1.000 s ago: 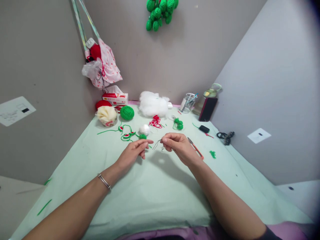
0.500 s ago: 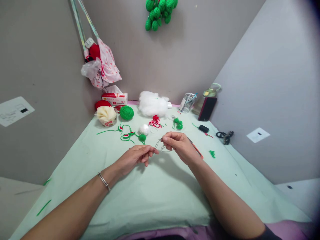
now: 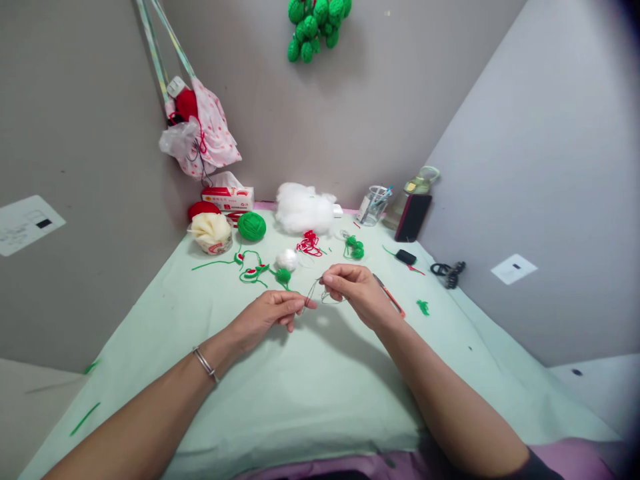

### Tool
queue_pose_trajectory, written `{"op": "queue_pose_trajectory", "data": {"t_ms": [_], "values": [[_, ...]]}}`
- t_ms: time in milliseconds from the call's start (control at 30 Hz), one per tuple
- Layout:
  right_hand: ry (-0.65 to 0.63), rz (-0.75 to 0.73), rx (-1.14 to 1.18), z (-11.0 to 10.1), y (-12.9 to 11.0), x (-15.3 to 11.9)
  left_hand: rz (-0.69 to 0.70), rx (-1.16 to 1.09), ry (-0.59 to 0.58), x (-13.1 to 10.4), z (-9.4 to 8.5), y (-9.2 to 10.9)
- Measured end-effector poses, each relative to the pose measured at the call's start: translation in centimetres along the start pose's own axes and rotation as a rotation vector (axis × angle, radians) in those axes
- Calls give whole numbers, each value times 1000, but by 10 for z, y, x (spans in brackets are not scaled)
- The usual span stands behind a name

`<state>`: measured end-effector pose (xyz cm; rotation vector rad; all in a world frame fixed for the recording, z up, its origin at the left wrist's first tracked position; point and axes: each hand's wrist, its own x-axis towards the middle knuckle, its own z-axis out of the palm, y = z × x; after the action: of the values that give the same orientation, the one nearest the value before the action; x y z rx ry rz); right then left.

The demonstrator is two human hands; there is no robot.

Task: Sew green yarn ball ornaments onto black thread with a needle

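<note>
A thin dark thread runs in loops between my two hands above the middle of the table. My left hand pinches it between thumb and forefinger, the other fingers curled below. My right hand holds the thread's upper part at its fingertips; whether a needle is there is too small to tell. Just beyond my left hand lie a small green crocheted ball and a white ball. Crocheted pieces in green, red and white with loose yarn tails rest left of them. An orange-and-black tool lies partly behind my right hand.
Along the back stand a tissue box, green yarn ball, white stuffing, glass of pens, bottle and phone. Red yarn, green yarn and a black spool lie nearer. A spotted bag hangs left.
The whole view has shifted slightly. My left thumb has slid a little forward along the forefinger over the thread; my right hand keeps nearly the same pose.
</note>
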<state>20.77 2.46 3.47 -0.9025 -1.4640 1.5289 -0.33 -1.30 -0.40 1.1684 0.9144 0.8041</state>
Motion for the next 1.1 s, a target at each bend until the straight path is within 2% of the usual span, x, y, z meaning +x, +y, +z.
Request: {"op": "queue_pose_trajectory", "data": {"t_ms": [467,667,867,1100], "values": [[-4,-13,4,-2,3,1,-20,20,-30,-1,1,4],[2,-4,-7,-1,2,0,27,58,-42,-3,2,6],[13,-8,0,-3,1,1,17,65,-36,-2,0,4],[38,-11,-51,1,1,1,48,-70,12,-2,4,4]]}}
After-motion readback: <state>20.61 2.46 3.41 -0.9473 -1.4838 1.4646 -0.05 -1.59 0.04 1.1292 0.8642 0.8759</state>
